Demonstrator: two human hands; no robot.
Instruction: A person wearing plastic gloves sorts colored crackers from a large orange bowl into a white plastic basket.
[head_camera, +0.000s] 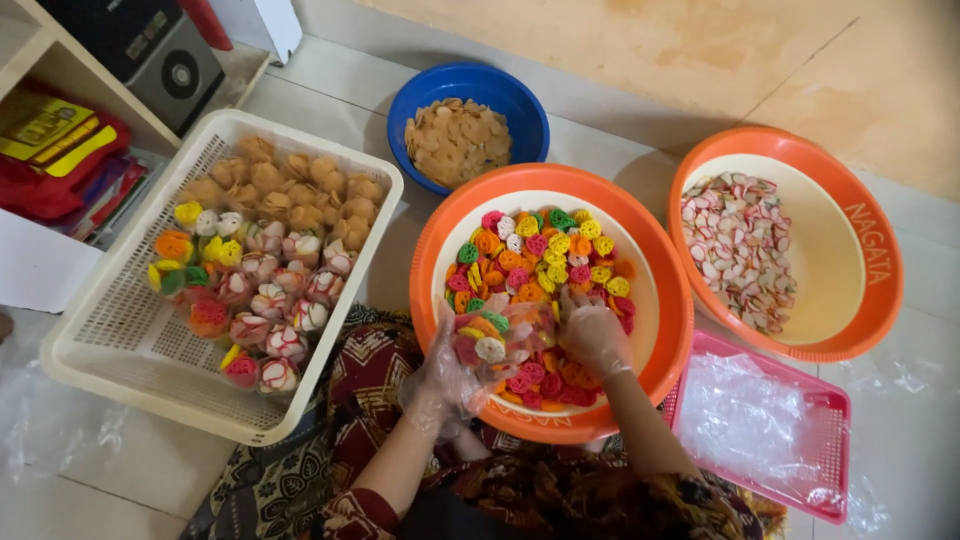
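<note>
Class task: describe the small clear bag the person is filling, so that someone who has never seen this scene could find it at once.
Find the middle orange basin, heaped with multicoloured crackers. Over its near rim, the left hand holds a clear bag. Unlike the tied bags in the white basket, it is open, with the right hand beside it.

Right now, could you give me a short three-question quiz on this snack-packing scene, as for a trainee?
1. True or false: the left hand holds a clear bag of colourful crackers.
2. Which colour is the bowl of plain tan crackers: A blue, B orange, C pink?
3. Where do the filled bags lie?

Key: 1 true. 2 A. 3 In the cream basket, on the person's left.
</note>
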